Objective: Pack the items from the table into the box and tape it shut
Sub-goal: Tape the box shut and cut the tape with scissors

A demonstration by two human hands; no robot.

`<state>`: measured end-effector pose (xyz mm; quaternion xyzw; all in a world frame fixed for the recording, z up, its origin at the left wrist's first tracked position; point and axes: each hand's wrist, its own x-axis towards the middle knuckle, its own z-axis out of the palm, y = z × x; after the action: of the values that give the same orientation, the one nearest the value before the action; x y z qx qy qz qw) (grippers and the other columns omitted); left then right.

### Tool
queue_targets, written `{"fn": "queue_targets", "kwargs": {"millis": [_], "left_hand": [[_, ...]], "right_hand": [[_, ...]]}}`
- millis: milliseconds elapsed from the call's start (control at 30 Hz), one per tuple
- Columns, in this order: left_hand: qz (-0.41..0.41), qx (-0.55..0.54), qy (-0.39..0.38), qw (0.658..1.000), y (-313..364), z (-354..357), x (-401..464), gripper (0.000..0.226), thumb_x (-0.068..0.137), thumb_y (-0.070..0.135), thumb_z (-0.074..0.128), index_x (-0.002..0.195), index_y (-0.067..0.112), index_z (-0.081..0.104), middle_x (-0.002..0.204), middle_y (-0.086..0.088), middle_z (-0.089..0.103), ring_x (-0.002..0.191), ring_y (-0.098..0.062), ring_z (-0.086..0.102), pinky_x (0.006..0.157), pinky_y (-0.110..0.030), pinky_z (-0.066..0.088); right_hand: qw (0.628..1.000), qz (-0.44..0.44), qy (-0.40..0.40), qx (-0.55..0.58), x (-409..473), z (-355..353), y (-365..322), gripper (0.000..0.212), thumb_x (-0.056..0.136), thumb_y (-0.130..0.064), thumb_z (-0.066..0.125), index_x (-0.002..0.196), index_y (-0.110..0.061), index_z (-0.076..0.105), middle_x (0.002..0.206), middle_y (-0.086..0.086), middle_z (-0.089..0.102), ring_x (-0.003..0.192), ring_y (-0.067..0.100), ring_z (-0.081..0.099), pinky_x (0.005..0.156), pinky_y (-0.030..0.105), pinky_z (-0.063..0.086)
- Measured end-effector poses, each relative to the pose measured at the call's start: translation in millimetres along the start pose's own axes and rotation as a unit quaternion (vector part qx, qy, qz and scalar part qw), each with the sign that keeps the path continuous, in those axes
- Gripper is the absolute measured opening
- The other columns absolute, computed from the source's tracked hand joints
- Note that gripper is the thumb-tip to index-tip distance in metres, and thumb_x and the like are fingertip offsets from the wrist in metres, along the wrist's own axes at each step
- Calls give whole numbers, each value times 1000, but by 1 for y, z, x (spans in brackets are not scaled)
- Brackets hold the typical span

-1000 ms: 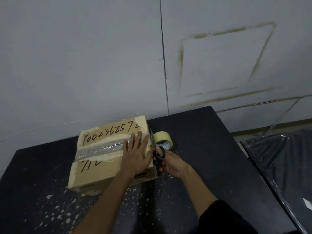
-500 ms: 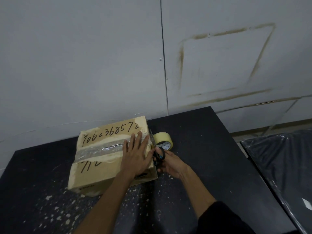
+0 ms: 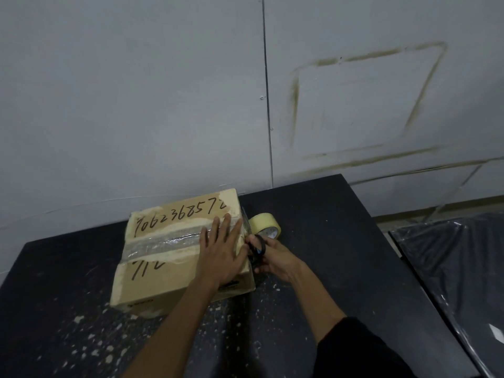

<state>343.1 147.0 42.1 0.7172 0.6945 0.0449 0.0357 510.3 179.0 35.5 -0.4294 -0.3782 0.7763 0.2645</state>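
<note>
The closed cardboard box (image 3: 174, 252) sits on the black table (image 3: 341, 241). The left hand (image 3: 222, 255) lies flat on its right end, fingers spread. At its right edge, the right hand (image 3: 275, 259) grips black scissors (image 3: 256, 248); the tape roll (image 3: 265, 225) lies just beyond.

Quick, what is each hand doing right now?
Left hand: open, pressed flat on the box.
Right hand: closed, holding the scissors.

cardboard box (image 3: 163, 257) top, far edge: handwritten black marker "7062368572", last digit uncertain | same top, near side of the clear tape strip (image 3: 161, 242): partial strokes, unreadable | tape roll (image 3: 263, 223) core label: too small to read
</note>
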Motion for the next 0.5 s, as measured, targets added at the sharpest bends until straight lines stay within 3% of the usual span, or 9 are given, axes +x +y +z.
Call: {"fn": "queue_targets", "kwargs": {"millis": [133,367,500], "left_hand": [[0,-5,0,1000,1,-1,0,71,91,64,5,155,35,3,164,1,-7,150,-22,-13,120,-51,-5],[0,13,-10,1000,2,-3,0,73,89,66,1,155,34,-1,163,-1,-11,149,-23,-17,120,-51,-7],[-1,17,-20,1000,5,-7,0,74,87,64,-1,154,35,-6,164,-3,-12,149,-26,-16,119,-54,-4]], "right_hand": [[1000,-5,-5,-10,0,-1,-2,45,88,-47,66,119,-14,65,100,7,67,88,23,61,62,31,54],[998,2,-15,-68,-14,-18,-11,35,87,-45,68,108,-17,66,80,2,68,76,18,64,56,32,52],[990,0,28,-135,-32,-45,-16,38,88,-46,68,110,-15,65,79,7,65,62,13,60,54,30,48]]}}
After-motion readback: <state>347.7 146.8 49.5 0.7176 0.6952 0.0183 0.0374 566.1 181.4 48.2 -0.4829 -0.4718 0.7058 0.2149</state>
